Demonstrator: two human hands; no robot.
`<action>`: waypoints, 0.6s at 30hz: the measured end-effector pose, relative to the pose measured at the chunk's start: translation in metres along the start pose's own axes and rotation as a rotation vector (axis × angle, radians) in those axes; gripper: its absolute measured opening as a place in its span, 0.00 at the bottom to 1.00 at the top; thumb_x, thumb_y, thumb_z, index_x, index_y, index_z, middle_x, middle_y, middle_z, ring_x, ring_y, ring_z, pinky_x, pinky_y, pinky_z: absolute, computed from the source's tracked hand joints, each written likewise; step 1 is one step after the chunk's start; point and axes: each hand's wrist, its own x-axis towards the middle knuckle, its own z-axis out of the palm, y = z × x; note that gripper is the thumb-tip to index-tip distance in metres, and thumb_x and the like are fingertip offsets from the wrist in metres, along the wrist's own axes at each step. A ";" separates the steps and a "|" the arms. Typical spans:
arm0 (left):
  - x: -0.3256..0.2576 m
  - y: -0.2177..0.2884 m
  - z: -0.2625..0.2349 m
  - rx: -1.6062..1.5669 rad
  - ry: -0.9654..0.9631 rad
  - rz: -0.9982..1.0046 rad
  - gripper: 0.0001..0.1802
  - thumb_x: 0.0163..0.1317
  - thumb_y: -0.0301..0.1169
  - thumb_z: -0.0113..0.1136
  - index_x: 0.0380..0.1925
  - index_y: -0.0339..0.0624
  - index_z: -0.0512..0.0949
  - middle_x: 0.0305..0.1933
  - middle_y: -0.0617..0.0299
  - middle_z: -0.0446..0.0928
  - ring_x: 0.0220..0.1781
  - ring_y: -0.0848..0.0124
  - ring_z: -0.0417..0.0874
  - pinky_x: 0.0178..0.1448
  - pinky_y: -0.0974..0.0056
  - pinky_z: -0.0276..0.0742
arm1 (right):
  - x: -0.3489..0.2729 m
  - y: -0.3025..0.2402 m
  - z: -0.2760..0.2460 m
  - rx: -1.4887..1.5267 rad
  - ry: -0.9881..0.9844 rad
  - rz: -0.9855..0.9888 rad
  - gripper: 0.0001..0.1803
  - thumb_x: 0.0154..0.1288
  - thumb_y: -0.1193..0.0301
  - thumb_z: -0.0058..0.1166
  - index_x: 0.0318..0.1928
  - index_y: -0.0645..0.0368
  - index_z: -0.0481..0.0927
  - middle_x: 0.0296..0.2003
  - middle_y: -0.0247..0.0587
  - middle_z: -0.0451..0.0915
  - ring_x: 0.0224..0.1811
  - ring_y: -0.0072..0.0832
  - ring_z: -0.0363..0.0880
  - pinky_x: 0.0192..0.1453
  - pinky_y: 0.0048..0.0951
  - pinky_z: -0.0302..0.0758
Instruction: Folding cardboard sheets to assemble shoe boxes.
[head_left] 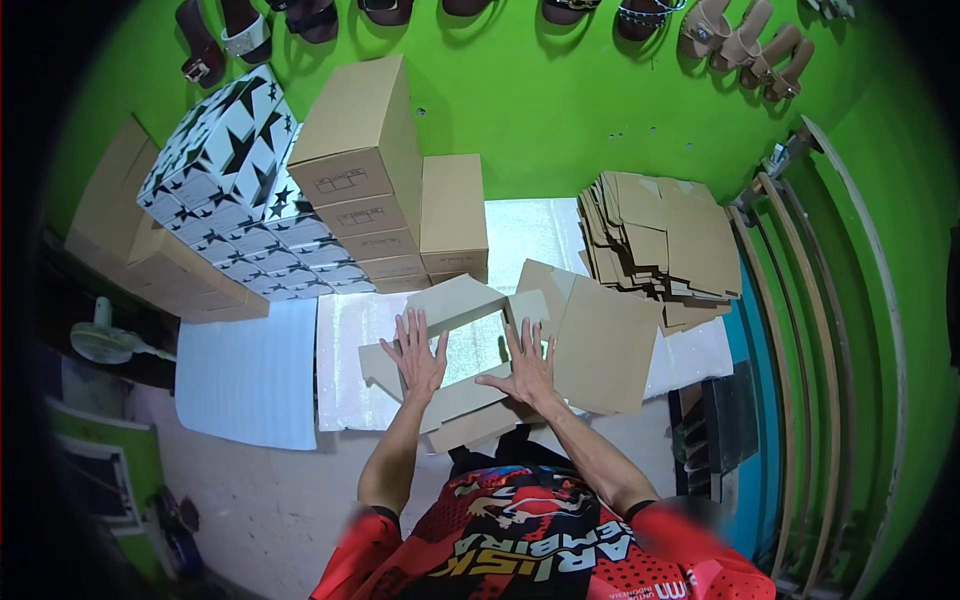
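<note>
A flat brown cardboard box blank (470, 395) lies on the white foam-covered table (345, 400) in front of me, one flap raised at its far left. My left hand (415, 358) presses flat on the blank's left part, fingers spread. My right hand (525, 365) presses on the middle of it, fingers apart too. A larger cardboard panel (605, 345) of the same blank lies just right of my right hand.
A pile of flat cardboard blanks (660, 235) sits at the far right of the table. Stacked brown boxes (365, 170) and black-and-white star-patterned boxes (235, 170) stand at the far left. Sandals (745, 45) hang on the green wall. A white fan (105, 342) stands at left.
</note>
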 end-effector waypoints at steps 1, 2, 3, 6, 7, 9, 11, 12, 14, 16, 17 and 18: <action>0.001 0.001 -0.001 -0.011 -0.005 0.005 0.42 0.79 0.59 0.46 0.84 0.48 0.56 0.89 0.58 0.52 0.91 0.51 0.41 0.84 0.24 0.22 | 0.001 0.003 0.002 0.049 -0.085 0.048 0.74 0.49 0.20 0.61 0.85 0.55 0.53 0.84 0.66 0.43 0.87 0.62 0.42 0.85 0.71 0.36; 0.003 0.002 -0.003 -0.010 -0.004 -0.001 0.42 0.79 0.59 0.46 0.84 0.48 0.56 0.89 0.58 0.52 0.91 0.51 0.41 0.84 0.24 0.22 | 0.001 0.006 0.003 0.097 -0.168 0.097 0.75 0.48 0.19 0.61 0.85 0.55 0.51 0.84 0.66 0.42 0.86 0.63 0.44 0.85 0.71 0.37; 0.005 0.003 -0.005 -0.022 -0.069 -0.020 0.42 0.78 0.59 0.47 0.83 0.48 0.59 0.88 0.57 0.54 0.90 0.51 0.43 0.84 0.24 0.21 | 0.001 0.008 0.005 0.122 -0.174 0.103 0.78 0.47 0.17 0.59 0.85 0.57 0.50 0.84 0.68 0.42 0.86 0.64 0.47 0.85 0.70 0.38; 0.007 0.007 -0.016 -0.044 -0.179 -0.055 0.41 0.78 0.61 0.47 0.80 0.47 0.63 0.86 0.56 0.58 0.89 0.51 0.46 0.84 0.24 0.21 | -0.006 0.008 0.006 0.141 -0.142 0.085 0.77 0.50 0.18 0.59 0.85 0.60 0.50 0.84 0.69 0.42 0.87 0.63 0.42 0.85 0.71 0.34; 0.008 0.009 -0.022 -0.054 -0.224 -0.064 0.41 0.78 0.61 0.46 0.79 0.46 0.64 0.85 0.56 0.59 0.89 0.51 0.47 0.84 0.25 0.21 | -0.011 0.008 0.010 0.146 -0.146 0.081 0.77 0.50 0.18 0.59 0.85 0.60 0.50 0.84 0.69 0.42 0.87 0.63 0.42 0.85 0.71 0.34; 0.013 0.012 -0.033 -0.063 -0.263 -0.052 0.41 0.77 0.60 0.48 0.80 0.47 0.64 0.86 0.55 0.57 0.89 0.51 0.45 0.84 0.25 0.21 | -0.025 0.006 0.020 0.046 -0.089 0.080 0.75 0.53 0.19 0.57 0.84 0.62 0.51 0.84 0.70 0.41 0.88 0.62 0.36 0.85 0.71 0.28; 0.005 0.005 -0.038 -0.072 -0.291 -0.069 0.40 0.77 0.60 0.49 0.80 0.48 0.64 0.87 0.54 0.54 0.90 0.51 0.43 0.84 0.25 0.21 | -0.041 -0.004 0.016 0.033 -0.032 0.048 0.70 0.57 0.22 0.57 0.84 0.61 0.53 0.84 0.69 0.42 0.88 0.61 0.33 0.84 0.72 0.24; 0.000 0.001 -0.037 -0.088 -0.175 0.013 0.40 0.77 0.58 0.50 0.81 0.49 0.63 0.88 0.52 0.51 0.90 0.50 0.42 0.84 0.24 0.22 | -0.047 -0.006 0.011 0.009 0.003 0.007 0.69 0.58 0.23 0.58 0.84 0.60 0.53 0.84 0.68 0.42 0.88 0.61 0.34 0.84 0.73 0.24; -0.011 -0.006 -0.043 -0.096 -0.090 0.110 0.39 0.77 0.54 0.55 0.82 0.53 0.62 0.90 0.49 0.44 0.91 0.49 0.38 0.84 0.24 0.24 | -0.040 -0.020 -0.013 0.041 0.022 -0.053 0.61 0.62 0.28 0.59 0.82 0.60 0.61 0.84 0.67 0.46 0.87 0.62 0.38 0.83 0.75 0.29; -0.027 -0.013 -0.048 -0.084 -0.086 0.101 0.39 0.77 0.55 0.54 0.82 0.55 0.62 0.90 0.50 0.44 0.91 0.49 0.39 0.84 0.24 0.24 | -0.017 -0.038 -0.027 0.093 0.044 -0.128 0.56 0.66 0.29 0.56 0.79 0.58 0.67 0.83 0.65 0.49 0.86 0.62 0.44 0.83 0.75 0.36; -0.031 -0.012 -0.049 -0.082 -0.079 0.115 0.38 0.77 0.55 0.53 0.82 0.57 0.62 0.90 0.51 0.44 0.91 0.49 0.39 0.84 0.24 0.24 | -0.001 -0.043 -0.023 0.083 0.065 -0.169 0.55 0.67 0.28 0.54 0.79 0.57 0.67 0.83 0.64 0.50 0.86 0.62 0.44 0.83 0.74 0.36; -0.032 -0.010 -0.049 -0.076 -0.082 0.110 0.38 0.77 0.55 0.53 0.82 0.57 0.62 0.90 0.51 0.44 0.91 0.49 0.39 0.84 0.24 0.24 | 0.015 -0.047 -0.016 0.076 0.088 -0.211 0.54 0.68 0.28 0.51 0.80 0.56 0.67 0.83 0.63 0.50 0.86 0.61 0.45 0.83 0.73 0.37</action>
